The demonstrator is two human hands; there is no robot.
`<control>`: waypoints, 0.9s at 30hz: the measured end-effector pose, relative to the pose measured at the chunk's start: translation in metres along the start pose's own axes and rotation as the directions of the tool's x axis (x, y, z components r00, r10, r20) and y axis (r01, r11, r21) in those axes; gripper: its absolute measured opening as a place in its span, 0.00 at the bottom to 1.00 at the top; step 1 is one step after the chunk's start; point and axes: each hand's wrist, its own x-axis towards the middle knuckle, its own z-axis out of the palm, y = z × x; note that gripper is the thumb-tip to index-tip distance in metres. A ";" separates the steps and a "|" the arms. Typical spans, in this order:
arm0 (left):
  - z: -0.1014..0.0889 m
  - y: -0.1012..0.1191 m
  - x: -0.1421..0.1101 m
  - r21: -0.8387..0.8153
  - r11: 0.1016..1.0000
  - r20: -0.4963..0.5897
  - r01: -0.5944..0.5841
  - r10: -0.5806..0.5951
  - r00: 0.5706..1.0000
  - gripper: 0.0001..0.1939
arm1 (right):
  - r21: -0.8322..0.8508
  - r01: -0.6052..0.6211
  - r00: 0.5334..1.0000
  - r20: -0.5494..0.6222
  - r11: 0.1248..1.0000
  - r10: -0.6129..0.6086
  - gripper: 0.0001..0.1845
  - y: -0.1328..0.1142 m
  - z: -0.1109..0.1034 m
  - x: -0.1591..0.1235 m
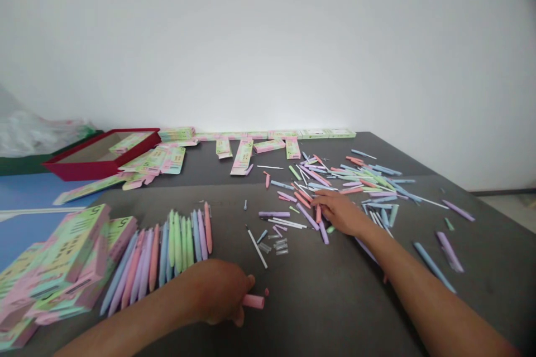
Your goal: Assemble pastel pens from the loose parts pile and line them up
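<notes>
Head view. Writing: a large "5" is legible on each of two pastel boxes [71, 251] at left; smaller print not readable, no brand made out.

Counts: one red tray [84, 168], one carton [130, 143] inside it. Four small cartons [242, 157] lie just in front of the row of boxes [314, 134] along the wall. Pens laid side by side [178, 242]: about fifteen, in blue, purple, pink, green and orange-red; left forearm hides some lower ends. Loose pen parts [372, 181], right of centre on the dark table [301, 312]: overlapping, too many to count. Clear caps [281, 246]: several, near the middle.

Hands: well apart. Left hand [221, 290] closed around a pink barrel [253, 301], open end outward; small pink piece [267, 292] just beside it. Right hand [340, 212] at the edge of the loose parts, fingers curled down over an orange-red barrel [319, 213]; cannot tell whether it is gripped or only touched.
</notes>
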 end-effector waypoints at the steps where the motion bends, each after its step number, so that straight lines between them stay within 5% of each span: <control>1: 0.000 0.001 0.000 0.007 1.000 -0.001 0.001 -0.001 1.000 0.27 | 0.010 -0.008 1.000 -0.005 1.000 0.008 0.19 0.001 -0.001 0.000; 6: -0.005 0.004 -0.003 0.017 1.000 0.011 0.013 -0.014 1.000 0.26 | 0.023 -0.051 0.998 -0.035 0.998 0.052 0.20 -0.013 -0.002 0.007; 18: -0.011 -0.004 0.001 0.029 0.999 0.069 -0.014 0.012 0.998 0.27 | -0.095 -0.079 0.976 0.197 0.992 0.096 0.24 -0.038 0.031 0.074; 27: -0.016 -0.011 0.002 0.033 0.998 0.118 -0.054 0.049 0.992 0.27 | -0.110 -0.053 0.977 0.202 0.993 0.075 0.18 -0.034 0.018 0.040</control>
